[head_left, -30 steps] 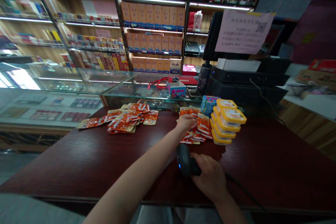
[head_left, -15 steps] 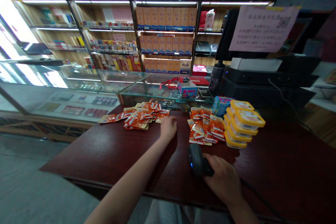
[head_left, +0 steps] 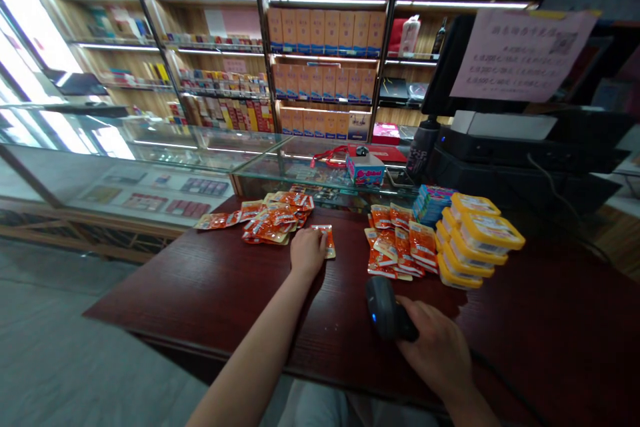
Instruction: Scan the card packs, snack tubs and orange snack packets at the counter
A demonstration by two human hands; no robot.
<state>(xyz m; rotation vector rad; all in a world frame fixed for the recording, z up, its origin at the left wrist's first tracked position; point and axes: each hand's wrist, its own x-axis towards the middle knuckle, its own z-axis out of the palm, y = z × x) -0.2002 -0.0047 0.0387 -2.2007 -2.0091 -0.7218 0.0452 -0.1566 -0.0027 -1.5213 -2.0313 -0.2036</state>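
Here in the head view, your left hand (head_left: 307, 253) touches a packet (head_left: 330, 245) toward the worktop's (head_left: 225, 300) far edge; I can't tell whether its grip pinches. The packet looks light, soft, slick: take its rim. Your right hand (head_left: 436, 341) grips the scanner (head_left: 381, 307). Dark wood below; lit shelves (head_left: 325, 3) behind.

Left arm (head_left: 255, 347) outstretched, left hand (head_left: 307, 252) palm-down; right hand (head_left: 436, 341) closer in, curled in a grip.

Black plastic handheld scanner (head_left: 384, 310), blue light showing — gripped in the right hand (head_left: 435, 343). Flat orange-and-cream glossy packet (head_left: 330, 248) — partly covered by the left hand (head_left: 307, 253), on the dark red wooden counter (head_left: 240, 293). Yellow-lidded plastic tubs (head_left: 475, 240), stacked beside heaped matching packets (head_left: 400, 240).
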